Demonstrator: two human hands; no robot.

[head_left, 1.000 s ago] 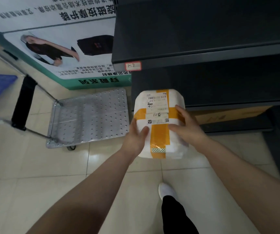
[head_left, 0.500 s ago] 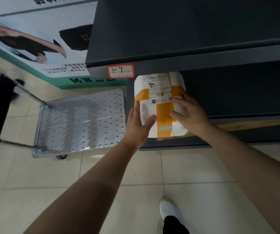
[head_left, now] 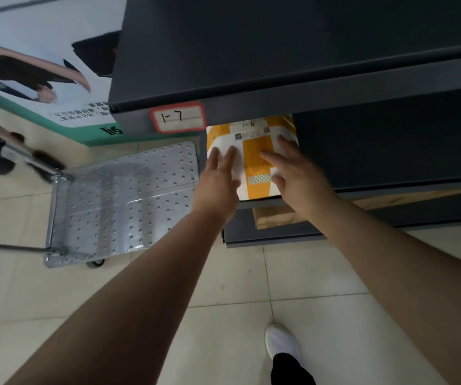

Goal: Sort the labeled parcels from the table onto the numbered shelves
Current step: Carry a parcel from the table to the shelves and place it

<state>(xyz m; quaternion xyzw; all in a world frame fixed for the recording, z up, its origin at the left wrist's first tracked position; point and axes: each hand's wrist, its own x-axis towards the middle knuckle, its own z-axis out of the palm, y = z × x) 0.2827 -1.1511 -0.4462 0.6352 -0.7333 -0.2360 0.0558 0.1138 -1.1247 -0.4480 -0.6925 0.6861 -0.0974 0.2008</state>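
Shelving step: a white plastic-wrapped parcel with orange tape bands (head_left: 251, 145) lies on a dark grey metal shelf (head_left: 390, 162), with the left grip (head_left: 218, 184) and the right grip (head_left: 301, 179) both on it. This looks like the close of placing one parcel.
Parcel position: at the shelf's left end, with its near edge about level with the front lip and its far end tucked under the shelf above.
Left grip: a bare hand with fingers straight and close together, laid along the parcel's left side. It clasps nothing.
Right grip: a bare hand with fingers spread flat across the orange tape and the thumb near the parcel's right edge. It is pressing rather than grasping.
Parcel to grips: the parcel sits under both sets of fingers and ahead of the wrists. It seems to be touching them, though motion blur softens the contact.
Labels: a red-bordered white tag reading "1-7" (head_left: 178, 117) is stuck on the front edge of the shelf above. That edge half hides the parcel's handwritten number, so it cannot be read.
Next move: probably a short push deeper, then both hands drawn straight back without dragging the slick wrapper off the lip.
Below: a brown cardboard box (head_left: 273, 218) rests on the next shelf down.
Nearby: a silver perforated platform trolley (head_left: 123, 195) stands on pale floor tiles to the left.
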